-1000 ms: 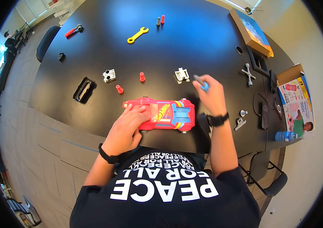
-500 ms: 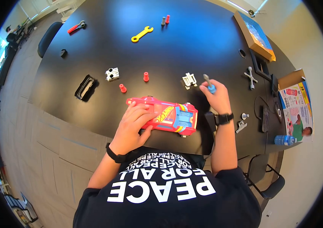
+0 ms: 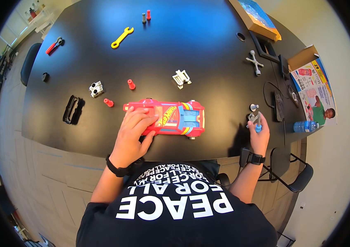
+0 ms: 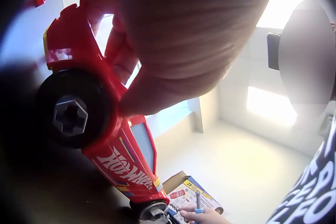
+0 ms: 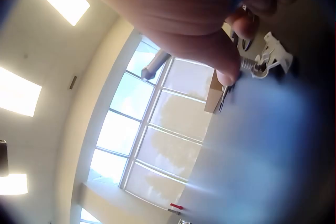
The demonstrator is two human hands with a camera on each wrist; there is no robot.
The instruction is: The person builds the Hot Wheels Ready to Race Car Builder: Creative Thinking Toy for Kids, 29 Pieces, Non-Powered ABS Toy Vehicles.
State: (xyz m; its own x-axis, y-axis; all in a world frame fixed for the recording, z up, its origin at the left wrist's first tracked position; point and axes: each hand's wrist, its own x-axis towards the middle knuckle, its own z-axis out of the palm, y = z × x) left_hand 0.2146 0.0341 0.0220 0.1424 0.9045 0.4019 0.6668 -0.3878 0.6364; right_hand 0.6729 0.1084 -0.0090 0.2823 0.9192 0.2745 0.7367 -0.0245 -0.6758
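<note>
A red toy car (image 3: 179, 118) with a Hot Wheels logo lies on the black table, wheels at its sides. My left hand (image 3: 131, 131) grips its left end, fingers over the top and thumb along the near side; the left wrist view shows a black wheel (image 4: 73, 109) below the thumb. Off to the right, my right hand (image 3: 260, 138) holds a toy screwdriver with a blue handle (image 3: 258, 128), grey shaft pointing up. Its fingertips are right at a silver plastic part (image 3: 251, 119). Just beyond stands a small white flared piece (image 3: 254, 107).
A white frame piece (image 3: 181, 78), red bolts (image 3: 131, 84), a chrome engine piece (image 3: 96, 89) and a black bumper-like part (image 3: 72, 109) lie beyond the car. Further off are a yellow wrench (image 3: 122, 38) and grey cross wrench (image 3: 255, 63). A water bottle (image 3: 306, 126) lies at right.
My right hand has moved right and toward the table's near edge with the screwdriver, from near the white frame piece to the silver part. The left hand stays on the car.
</note>
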